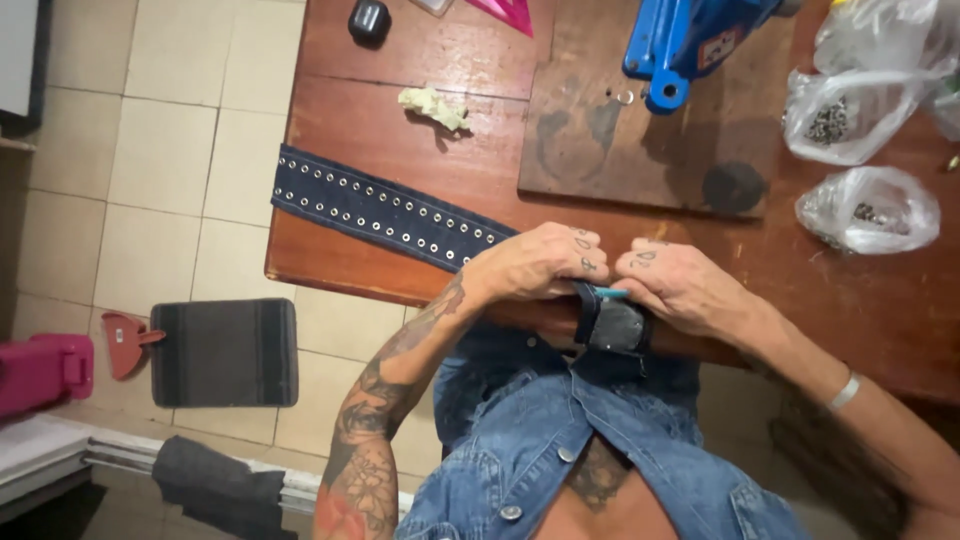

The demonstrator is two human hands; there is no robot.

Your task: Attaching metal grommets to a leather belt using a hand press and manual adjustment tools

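Note:
A dark blue denim belt (380,210) with two rows of metal eyelets lies across the wooden table (400,120) and runs to its near edge. My left hand (535,262) grips the belt at the table's edge. My right hand (680,285) is closed right beside it, holding the belt's end and a thin teal tool (610,293) that pokes out between the two hands. A dark folded piece of the belt (612,325) hangs below the hands, over the table's edge.
A wooden board (590,140) bears a blue metal press (680,45). Clear plastic bags of small metal parts (868,208) lie at the right. A crumpled scrap (435,106) and a small black object (369,20) sit farther back. On the tiled floor lies a grey mat (225,352).

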